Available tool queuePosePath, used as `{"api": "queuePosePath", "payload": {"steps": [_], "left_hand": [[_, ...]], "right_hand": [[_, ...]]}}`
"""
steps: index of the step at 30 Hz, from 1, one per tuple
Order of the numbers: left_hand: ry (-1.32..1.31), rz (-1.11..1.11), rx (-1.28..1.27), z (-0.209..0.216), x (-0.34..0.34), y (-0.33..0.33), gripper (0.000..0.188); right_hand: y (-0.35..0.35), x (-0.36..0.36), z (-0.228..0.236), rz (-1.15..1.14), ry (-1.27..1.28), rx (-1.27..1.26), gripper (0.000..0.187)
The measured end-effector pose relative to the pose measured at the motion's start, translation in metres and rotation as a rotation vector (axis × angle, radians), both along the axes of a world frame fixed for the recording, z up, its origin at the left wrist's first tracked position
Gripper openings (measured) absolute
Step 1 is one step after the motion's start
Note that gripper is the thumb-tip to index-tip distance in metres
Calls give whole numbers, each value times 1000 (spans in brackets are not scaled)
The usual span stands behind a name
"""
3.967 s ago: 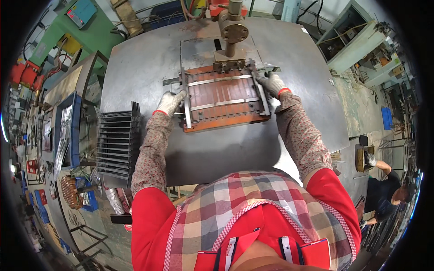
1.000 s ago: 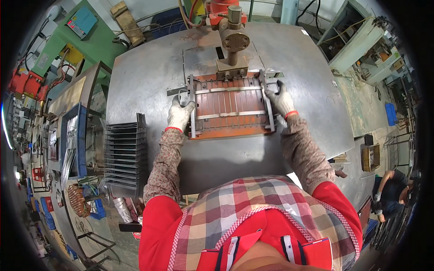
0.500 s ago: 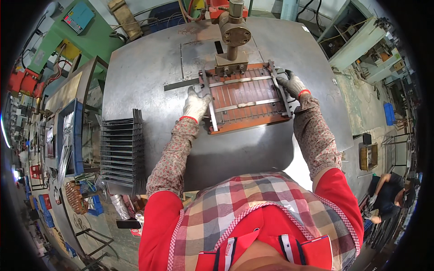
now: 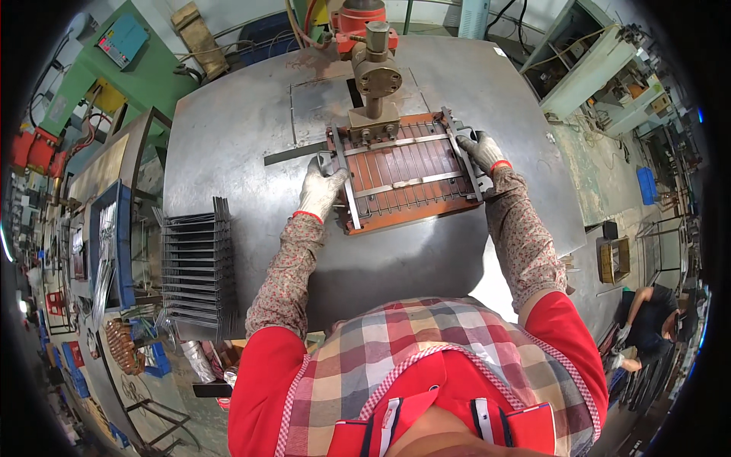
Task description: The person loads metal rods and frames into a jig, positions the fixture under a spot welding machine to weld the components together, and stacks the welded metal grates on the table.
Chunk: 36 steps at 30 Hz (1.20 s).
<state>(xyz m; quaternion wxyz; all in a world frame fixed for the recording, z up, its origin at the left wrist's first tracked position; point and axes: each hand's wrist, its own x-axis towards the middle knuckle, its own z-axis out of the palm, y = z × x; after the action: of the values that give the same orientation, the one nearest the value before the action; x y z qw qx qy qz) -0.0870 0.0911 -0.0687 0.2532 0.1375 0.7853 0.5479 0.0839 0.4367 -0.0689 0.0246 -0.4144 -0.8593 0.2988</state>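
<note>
A copper-brown jig plate (image 4: 407,179) with a wire grid clamped on it lies on the grey steel table (image 4: 228,137), under the round welding head (image 4: 375,72). My left hand (image 4: 321,189), in a grey glove, grips the metal bar on the jig's left side. My gloved right hand (image 4: 482,152) holds the bar on the jig's right side. The far edge of the jig sits beneath the welding head's block.
A stack of finished wire grids (image 4: 194,266) stands at the table's left edge. Green and red machines (image 4: 114,61) crowd the far left. Another person (image 4: 647,320) crouches on the floor at the lower right, beside a small box (image 4: 613,259).
Over four seconds the jig and both hands have slid back and forth under the welding head; in the last half second the view shifted slightly and the hands stayed clamped on the jig's side bars.
</note>
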Motion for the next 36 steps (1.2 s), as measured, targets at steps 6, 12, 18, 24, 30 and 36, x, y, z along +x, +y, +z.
{"api": "queuePosePath", "payload": {"steps": [6, 12, 18, 24, 30, 36], "left_hand": [[184, 42, -77, 14, -19, -36, 71], [53, 51, 27, 3, -42, -79, 56], [-1, 132, 96, 2, -36, -81, 40], [-2, 129, 62, 28, -28, -79, 33], [107, 112, -100, 8, 31, -99, 61], [324, 147, -459, 16, 29, -84, 61]], "right_hand": [[-34, -21, -3, 265, -104, 29, 76], [-71, -40, -14, 148, 48, -15, 86], [-78, -36, -1, 147, 9, -66, 90], [-64, -39, -2, 215, -90, -38, 90], [-97, 12, 12, 254, 55, 40, 83], [-125, 53, 13, 316, 72, 653, 55]]}}
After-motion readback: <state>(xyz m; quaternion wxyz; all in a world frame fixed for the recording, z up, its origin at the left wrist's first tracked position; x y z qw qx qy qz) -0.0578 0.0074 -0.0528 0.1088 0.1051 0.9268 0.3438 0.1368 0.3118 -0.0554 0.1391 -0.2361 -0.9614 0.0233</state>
